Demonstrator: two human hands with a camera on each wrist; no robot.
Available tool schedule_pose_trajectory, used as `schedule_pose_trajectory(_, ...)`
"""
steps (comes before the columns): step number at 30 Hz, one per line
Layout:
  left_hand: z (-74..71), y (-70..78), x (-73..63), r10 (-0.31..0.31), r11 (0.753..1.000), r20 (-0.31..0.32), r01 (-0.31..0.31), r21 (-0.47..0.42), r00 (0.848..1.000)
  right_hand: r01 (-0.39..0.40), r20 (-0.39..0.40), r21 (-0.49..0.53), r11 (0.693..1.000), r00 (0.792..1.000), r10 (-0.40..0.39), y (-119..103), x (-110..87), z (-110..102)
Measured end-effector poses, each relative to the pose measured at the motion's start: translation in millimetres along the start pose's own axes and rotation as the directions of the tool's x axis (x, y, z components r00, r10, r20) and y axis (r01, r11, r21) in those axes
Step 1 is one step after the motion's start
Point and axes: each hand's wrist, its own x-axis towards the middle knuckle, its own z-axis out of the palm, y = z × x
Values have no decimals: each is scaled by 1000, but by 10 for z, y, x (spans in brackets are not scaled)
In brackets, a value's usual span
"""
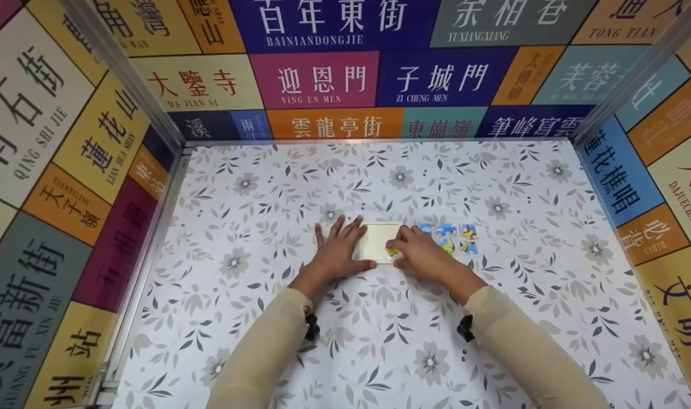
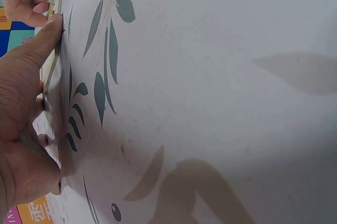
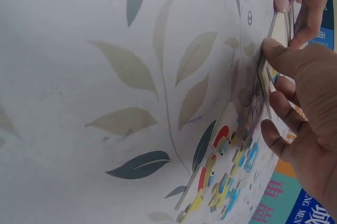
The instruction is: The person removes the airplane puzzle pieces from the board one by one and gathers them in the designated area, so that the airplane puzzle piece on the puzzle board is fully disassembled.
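A pale shallow puzzle tray [image 1: 379,241] lies flat on the table in the head view. My left hand [image 1: 338,247] rests over its left end with fingers spread and fairly straight, the thumb along the near edge. At the tray's right end, my right hand [image 1: 422,253] has bent fingers and pinches a small yellow jigsaw piece [image 1: 391,250], partly hidden under the fingertips. My right thumb [image 3: 279,56] lies at the tray's near edge in the right wrist view. Several colourful jigsaw pieces [image 1: 469,231] lie in rows just right of that hand, some hidden behind it.
The table [image 1: 345,329] has a white cloth with grey leaves and flowers. Panels with large lettering stand along its back [image 1: 328,79], left [image 1: 95,187] and right [image 1: 635,187] sides. Both forearms in beige sleeves [image 1: 266,346] reach in from the near edge.
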Motion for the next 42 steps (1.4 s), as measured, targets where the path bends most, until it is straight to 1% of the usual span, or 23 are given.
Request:
schedule_pose_trajectory(9, -15, 3, 3, 7, 1000, -2, -7, -10, 1000, 1, 1, 16, 1000, 1000, -1, 1, 18, -17)
schedule_pose_trajectory(17, -7, 0, 0, 11, 1000, -5, -11, -16, 1000, 43, -48, -18, 999, 998, -44, 23, 21, 0)
schedule_pose_trajectory(28, 0, -7, -10, 10, 1000, -7, -10, -18, 1000, -7, -30, 7, 1000, 1000, 7, -12, 10, 5)
schedule_pose_trajectory(37, 7, -9, -4, 6, 1000, -4, -6, -24, 1000, -33, -20, 22, 999, 999, 33, 0, -42, -51)
schedule_pose_trajectory(42, 13, -25, 6, 3, 1000, 2, -3, -23, 1000, -13, -45, 7, 1000, 999, 14, 35, -112, -89)
